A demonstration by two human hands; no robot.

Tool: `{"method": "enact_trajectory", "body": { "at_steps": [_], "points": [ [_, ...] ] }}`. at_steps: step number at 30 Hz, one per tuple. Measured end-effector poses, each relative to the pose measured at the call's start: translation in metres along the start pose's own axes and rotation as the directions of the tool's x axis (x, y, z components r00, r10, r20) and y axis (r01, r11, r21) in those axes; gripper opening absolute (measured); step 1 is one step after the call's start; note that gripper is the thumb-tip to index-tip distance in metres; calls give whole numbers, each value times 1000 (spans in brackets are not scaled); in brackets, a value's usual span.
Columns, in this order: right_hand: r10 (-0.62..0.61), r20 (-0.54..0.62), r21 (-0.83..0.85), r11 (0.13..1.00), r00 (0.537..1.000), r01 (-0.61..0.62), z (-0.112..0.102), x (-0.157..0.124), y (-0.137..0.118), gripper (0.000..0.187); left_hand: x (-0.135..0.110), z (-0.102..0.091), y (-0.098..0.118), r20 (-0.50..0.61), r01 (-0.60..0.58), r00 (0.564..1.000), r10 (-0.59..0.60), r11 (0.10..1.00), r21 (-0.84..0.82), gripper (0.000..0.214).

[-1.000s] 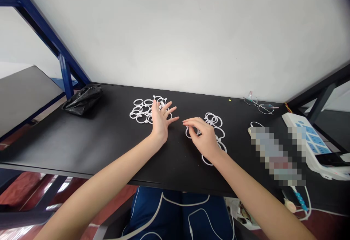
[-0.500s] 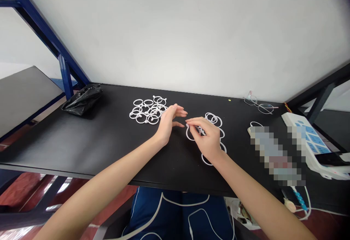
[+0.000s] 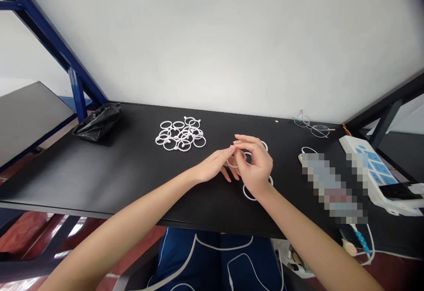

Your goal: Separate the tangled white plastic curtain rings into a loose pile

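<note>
My left hand (image 3: 215, 164) and my right hand (image 3: 254, 160) meet fingertip to fingertip over the table. Between them is a thin white plastic ring (image 3: 231, 163), pinched near its top edge by both hands. The lower fingers of my left hand hang down behind that ring. Under and around my right hand lie more white rings (image 3: 249, 194), partly hidden by it. A larger cluster of white rings with small knobs (image 3: 179, 135) lies overlapping on the table, left of my hands.
The black table (image 3: 139, 167) runs along a white wall. A crumpled black plastic bag (image 3: 98, 123) sits at the left. Eyeglasses (image 3: 311, 126), a pixelated phone-like object (image 3: 331, 189) and a white power strip (image 3: 371, 171) are at the right. White cables cross my lap.
My left hand has moved right, away from the ring cluster, and joined my right hand at the white ring. The ring has shifted slightly between them.
</note>
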State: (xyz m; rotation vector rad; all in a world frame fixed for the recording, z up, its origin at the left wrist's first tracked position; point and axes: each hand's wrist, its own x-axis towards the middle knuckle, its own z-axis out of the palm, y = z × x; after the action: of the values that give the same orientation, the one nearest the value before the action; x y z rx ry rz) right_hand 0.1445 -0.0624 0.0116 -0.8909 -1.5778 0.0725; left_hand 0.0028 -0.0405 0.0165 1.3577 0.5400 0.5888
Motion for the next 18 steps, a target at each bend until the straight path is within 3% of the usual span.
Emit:
{"method": "enact_trajectory", "body": {
  "at_steps": [8,15,18],
  "points": [
    [61,-10,29,998,998,-60,2,-3,1,18,-1,-1,2,56,30,998,-28,999,-30,58],
    [72,-38,-19,997,997,-73,2,0,-4,10,0,-6,2,115,68,992,-52,989,-134,27],
    [75,-31,-22,997,997,-75,1,1,-4,9,-1,-7,1,84,72,995,-58,982,-177,32]
  ]
}}
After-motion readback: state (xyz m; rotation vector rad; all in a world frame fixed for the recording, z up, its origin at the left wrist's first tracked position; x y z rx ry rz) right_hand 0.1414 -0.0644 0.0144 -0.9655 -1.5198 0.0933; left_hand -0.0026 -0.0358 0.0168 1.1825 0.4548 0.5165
